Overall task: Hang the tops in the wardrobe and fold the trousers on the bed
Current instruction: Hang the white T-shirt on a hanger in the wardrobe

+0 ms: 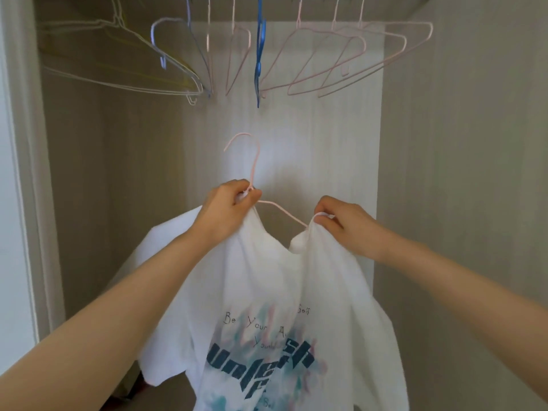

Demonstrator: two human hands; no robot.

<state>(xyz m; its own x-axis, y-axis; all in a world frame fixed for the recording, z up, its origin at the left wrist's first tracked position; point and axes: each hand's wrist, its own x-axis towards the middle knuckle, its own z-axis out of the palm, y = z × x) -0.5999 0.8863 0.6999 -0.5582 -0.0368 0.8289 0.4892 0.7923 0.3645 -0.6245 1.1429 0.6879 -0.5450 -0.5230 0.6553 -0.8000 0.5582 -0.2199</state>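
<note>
A white T-shirt [267, 292] with a dark blue and teal print hangs in front of me inside the open wardrobe. A pink wire hanger [253, 161] is partly in its neck, hook pointing up. My left hand [228, 203] grips the hanger's neck together with the shirt's collar. My right hand [341, 221] pinches the collar's right side over the hanger's right arm. The hanger's left arm is hidden under the fabric.
Several empty hangers hang from the rail at the top: white wire ones [118, 54] on the left, a blue one [259, 54] in the middle, pink ones [355, 54] on the right. The wardrobe's side walls [459, 173] stand on both sides.
</note>
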